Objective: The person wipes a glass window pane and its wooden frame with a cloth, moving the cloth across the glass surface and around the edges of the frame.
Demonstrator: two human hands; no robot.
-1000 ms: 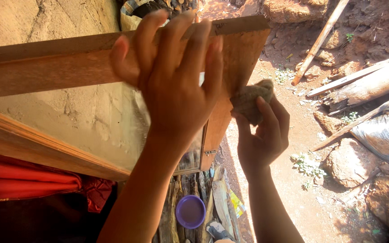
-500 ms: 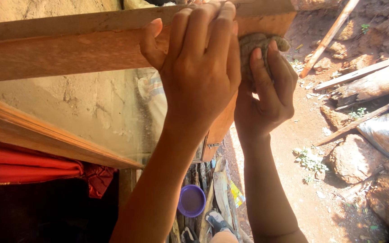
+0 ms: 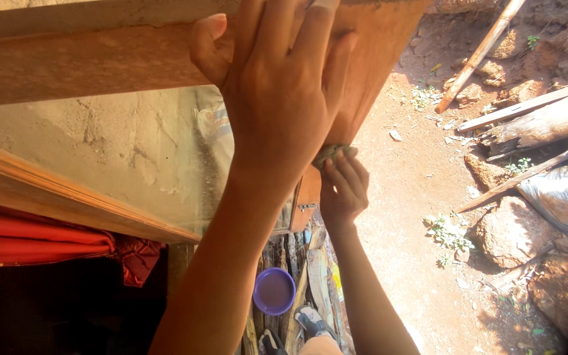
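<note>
head view: wiping a wooden frame (image 3: 100,66)
the right hand (image 3: 343,187), pinching a grey rag (image 3: 334,152), has dropped down the frame's edge; the left hand (image 3: 277,92) stays spread flat, steadying.

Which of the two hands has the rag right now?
The right hand, lower down at the wooden frame's edge, grips the grey rag. The left hand lies flat on the frame, empty.

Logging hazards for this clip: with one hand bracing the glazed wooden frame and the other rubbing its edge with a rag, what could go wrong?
1. The left hand alone steadies the wooden frame; a slip might let it swing and stress the glass pane.
2. The right hand presses the rag along the frame's edge, where splinters or the metal latch could catch fingers.
3. Stacked planks underfoot look unsteady.
</note>
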